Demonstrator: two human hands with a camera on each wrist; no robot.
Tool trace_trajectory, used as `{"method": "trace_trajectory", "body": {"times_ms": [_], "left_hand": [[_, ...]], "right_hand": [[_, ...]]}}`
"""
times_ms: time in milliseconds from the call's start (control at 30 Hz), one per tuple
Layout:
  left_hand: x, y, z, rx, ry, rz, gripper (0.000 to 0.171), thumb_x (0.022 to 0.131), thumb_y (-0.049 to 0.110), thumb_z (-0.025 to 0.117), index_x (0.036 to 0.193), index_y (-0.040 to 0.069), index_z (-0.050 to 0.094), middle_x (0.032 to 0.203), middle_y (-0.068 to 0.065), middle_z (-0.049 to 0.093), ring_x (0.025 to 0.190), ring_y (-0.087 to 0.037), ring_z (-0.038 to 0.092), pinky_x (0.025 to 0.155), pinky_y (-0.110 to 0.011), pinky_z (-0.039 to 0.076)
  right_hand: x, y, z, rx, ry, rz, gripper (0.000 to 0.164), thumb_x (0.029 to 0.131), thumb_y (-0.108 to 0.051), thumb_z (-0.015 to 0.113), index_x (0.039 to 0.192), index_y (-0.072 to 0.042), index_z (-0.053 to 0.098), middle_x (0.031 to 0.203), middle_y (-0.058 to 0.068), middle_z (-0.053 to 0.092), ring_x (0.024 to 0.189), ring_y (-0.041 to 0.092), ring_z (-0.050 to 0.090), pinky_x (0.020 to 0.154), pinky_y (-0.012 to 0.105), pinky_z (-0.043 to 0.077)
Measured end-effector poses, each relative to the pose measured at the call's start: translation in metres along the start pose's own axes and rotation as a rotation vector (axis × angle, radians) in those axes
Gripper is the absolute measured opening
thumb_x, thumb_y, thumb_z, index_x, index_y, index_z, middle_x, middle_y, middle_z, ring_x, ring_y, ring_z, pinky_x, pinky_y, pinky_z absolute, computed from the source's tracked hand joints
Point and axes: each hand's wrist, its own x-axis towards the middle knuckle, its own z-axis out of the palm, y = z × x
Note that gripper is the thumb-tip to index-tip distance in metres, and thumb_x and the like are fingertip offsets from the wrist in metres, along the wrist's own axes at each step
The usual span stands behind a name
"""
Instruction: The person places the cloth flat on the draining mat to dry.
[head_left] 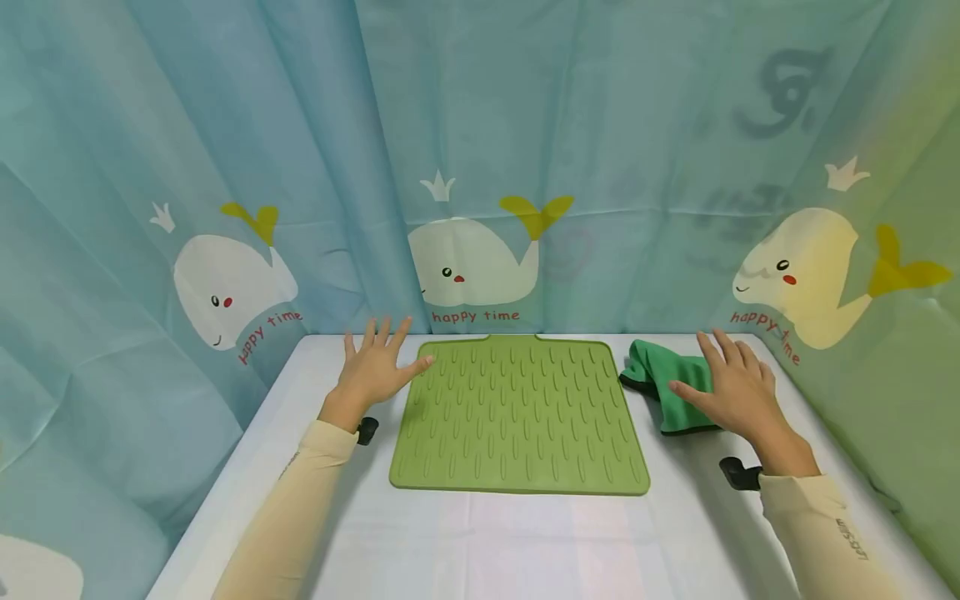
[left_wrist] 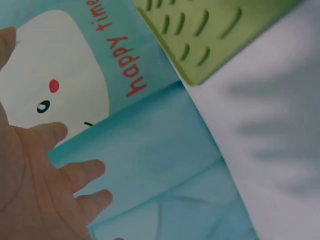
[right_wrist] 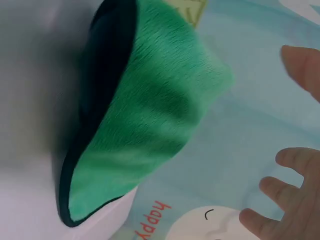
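Flanking the green mat (head_left: pixel 521 417), we splay our left hand (head_left: pixel 371 373) and right hand (head_left: pixel 744 397), both empty. The right hovers near a cloth (head_left: pixel 673 369).

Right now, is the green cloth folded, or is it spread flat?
Not spread flat: the green cloth lies crumpled beside the mat, its surface humped, its dark edge bent. Neat folds: cannot tell.

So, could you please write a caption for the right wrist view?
Outspread right hand near a rumpled, dark-edged green cloth on a white tabletop.
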Motion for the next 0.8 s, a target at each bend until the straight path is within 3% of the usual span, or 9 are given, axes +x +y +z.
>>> {"method": "trace_trajectory", "body": {"times_ms": [167,267,400,500,633,800], "left_hand": [[-0.006,0.004,0.013,-0.06,0.026,-0.001,0.086,0.099,0.07,0.045,0.164,0.018,0.024,0.166,-0.022,0.028,0.156,-0.048,0.014,0.119,-0.075,0.003],[-0.008,0.005,0.021,-0.093,0.056,0.006,0.083,0.1,0.067,0.047,0.163,0.016,0.03,0.161,-0.021,0.041,0.152,-0.047,0.027,0.119,-0.074,0.01],[-0.01,0.005,0.03,-0.132,0.124,0.015,0.076,0.101,0.061,0.052,0.156,0.011,0.042,0.148,-0.022,0.055,0.138,-0.045,0.05,0.114,-0.069,0.03],[-0.012,0.003,0.036,-0.171,0.162,0.003,0.066,0.101,0.055,0.057,0.148,0.008,0.053,0.136,-0.022,0.065,0.121,-0.042,0.063,0.101,-0.06,0.047],[-0.016,0.0,0.045,-0.231,0.15,-0.05,0.053,0.101,0.046,0.061,0.139,0.009,0.062,0.124,-0.017,0.071,0.107,-0.036,0.069,0.087,-0.053,0.055],[-0.021,-0.006,0.059,-0.261,0.117,-0.123,0.044,0.1,0.038,0.064,0.134,0.01,0.065,0.12,-0.015,0.072,0.104,-0.034,0.07,0.081,-0.052,0.056]], "right_hand": [[-0.002,-0.008,0.003,0.099,0.038,0.029,0.092,0.098,-0.049,0.063,0.163,-0.004,0.016,0.164,0.032,0.014,0.142,0.063,0.016,0.104,0.081,0.015],[-0.001,-0.013,0.005,0.158,0.076,0.05,0.085,0.1,-0.045,0.062,0.161,-0.002,0.022,0.162,0.034,0.019,0.14,0.065,0.019,0.101,0.082,0.017],[-0.001,-0.019,0.011,0.246,0.126,0.083,0.074,0.102,-0.038,0.062,0.158,0.0,0.03,0.157,0.037,0.025,0.135,0.068,0.024,0.098,0.081,0.02],[-0.002,-0.019,0.017,0.299,0.149,0.115,0.069,0.103,-0.037,0.059,0.156,0.0,0.034,0.154,0.038,0.028,0.133,0.068,0.025,0.097,0.08,0.021],[-0.004,-0.017,0.028,0.344,0.148,0.158,0.067,0.105,-0.037,0.057,0.155,0.001,0.035,0.153,0.04,0.028,0.133,0.066,0.026,0.099,0.079,0.023],[-0.005,-0.015,0.039,0.38,0.128,0.192,0.066,0.105,-0.036,0.057,0.154,0.002,0.035,0.152,0.041,0.026,0.134,0.065,0.025,0.098,0.077,0.027]]}}
